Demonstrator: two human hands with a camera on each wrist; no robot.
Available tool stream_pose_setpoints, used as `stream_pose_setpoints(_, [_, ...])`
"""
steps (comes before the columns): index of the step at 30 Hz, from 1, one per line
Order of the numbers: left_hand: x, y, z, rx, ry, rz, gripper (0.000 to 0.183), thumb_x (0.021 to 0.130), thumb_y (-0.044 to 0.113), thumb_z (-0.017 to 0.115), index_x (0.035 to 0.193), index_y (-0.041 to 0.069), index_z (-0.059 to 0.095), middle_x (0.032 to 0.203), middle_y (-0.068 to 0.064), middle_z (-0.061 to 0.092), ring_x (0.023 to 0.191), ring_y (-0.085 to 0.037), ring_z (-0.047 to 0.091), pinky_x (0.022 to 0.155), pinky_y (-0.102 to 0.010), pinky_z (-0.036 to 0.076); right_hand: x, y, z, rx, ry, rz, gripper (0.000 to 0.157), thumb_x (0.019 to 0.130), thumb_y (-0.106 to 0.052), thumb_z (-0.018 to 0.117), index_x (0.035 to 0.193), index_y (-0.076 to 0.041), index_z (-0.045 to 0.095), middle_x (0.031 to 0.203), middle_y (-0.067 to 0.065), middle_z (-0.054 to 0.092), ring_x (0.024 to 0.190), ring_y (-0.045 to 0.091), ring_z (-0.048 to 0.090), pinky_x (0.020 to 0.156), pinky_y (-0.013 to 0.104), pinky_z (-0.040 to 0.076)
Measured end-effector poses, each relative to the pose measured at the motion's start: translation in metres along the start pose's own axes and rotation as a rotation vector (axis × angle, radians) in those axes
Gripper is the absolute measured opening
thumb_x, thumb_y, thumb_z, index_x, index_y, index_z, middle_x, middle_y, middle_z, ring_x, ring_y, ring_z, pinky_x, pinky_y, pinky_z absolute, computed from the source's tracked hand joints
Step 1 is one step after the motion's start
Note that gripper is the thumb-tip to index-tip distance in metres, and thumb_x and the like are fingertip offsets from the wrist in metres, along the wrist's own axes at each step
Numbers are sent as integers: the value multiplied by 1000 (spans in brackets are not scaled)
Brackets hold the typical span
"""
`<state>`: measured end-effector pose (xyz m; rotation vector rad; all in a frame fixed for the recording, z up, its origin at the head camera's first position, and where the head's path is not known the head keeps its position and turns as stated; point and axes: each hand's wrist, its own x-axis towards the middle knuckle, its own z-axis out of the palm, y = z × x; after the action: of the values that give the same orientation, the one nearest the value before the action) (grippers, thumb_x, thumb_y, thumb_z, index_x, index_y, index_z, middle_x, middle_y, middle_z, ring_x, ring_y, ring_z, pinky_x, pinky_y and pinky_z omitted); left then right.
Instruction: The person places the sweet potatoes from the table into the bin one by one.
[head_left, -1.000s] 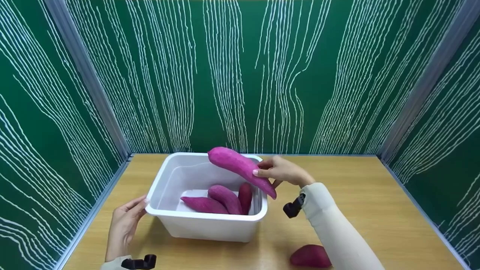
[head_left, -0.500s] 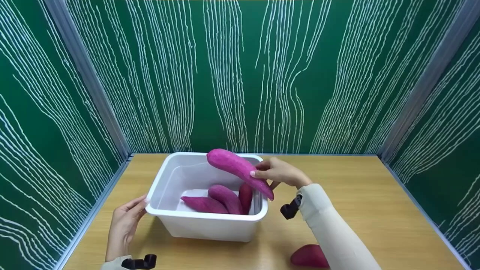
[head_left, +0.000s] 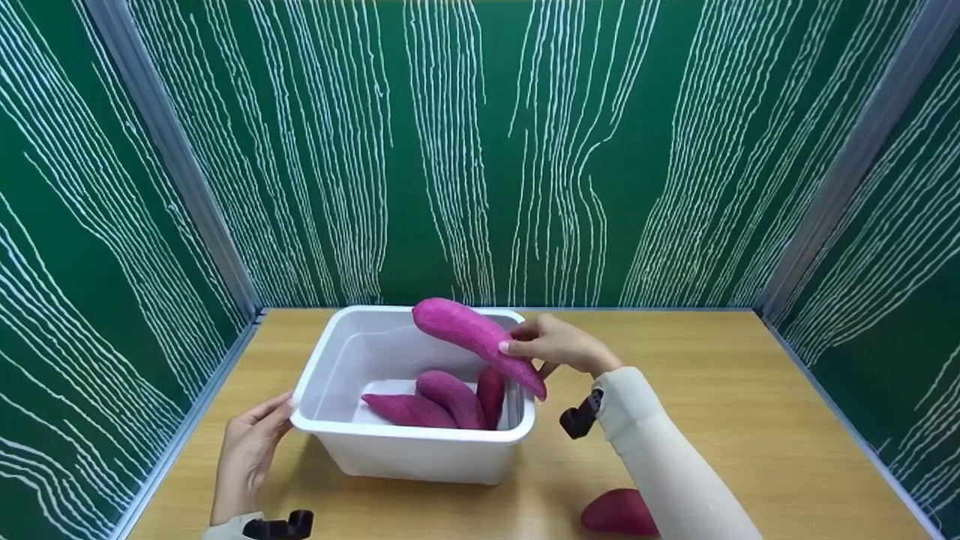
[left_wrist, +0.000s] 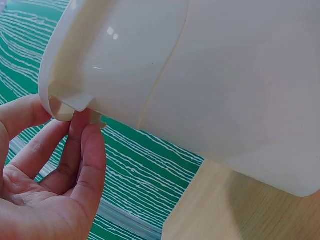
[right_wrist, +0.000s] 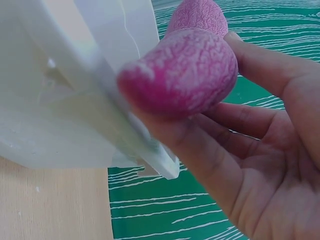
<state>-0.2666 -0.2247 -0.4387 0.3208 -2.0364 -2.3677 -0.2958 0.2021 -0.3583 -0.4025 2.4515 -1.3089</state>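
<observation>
My right hand (head_left: 562, 343) pinches a long pink-purple sweet potato (head_left: 465, 330) near its lower end, thumb on top and fingers beneath. The sweet potato slants over the right rim of a white plastic tub (head_left: 420, 454). Seen from the right wrist, its blunt end (right_wrist: 185, 75) points toward the camera, beside the tub's rim. At the tub's left front corner, my left hand (head_left: 251, 446) grips the rim. The left wrist view shows its thumb outside and fingers (left_wrist: 90, 160) under the lip. Inside the tub lie two purple sweet potatoes (head_left: 452, 397) and a darker red one (head_left: 490, 397).
Another red sweet potato (head_left: 619, 512) lies on the wooden table (head_left: 712, 390) at the front, partly hidden by my right sleeve. Green panels (head_left: 555, 165) with wavy white lines wall in the table at the back and both sides.
My right hand has shifted slightly left and down with the sweet potato, then nearly stopped. My left hand keeps its place on the tub's rim.
</observation>
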Motion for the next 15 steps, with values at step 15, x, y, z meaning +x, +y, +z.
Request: stream_pose_setpoints(15, [0, -1, -1, -13, 4, 16, 17, 88, 9, 69, 83, 24, 73, 89, 15, 68, 90, -3, 64, 84, -19, 54, 3, -2, 1, 15, -3, 4, 45, 90, -38, 65, 121, -6, 63, 106, 9, 69, 85, 19, 68, 64, 36, 60])
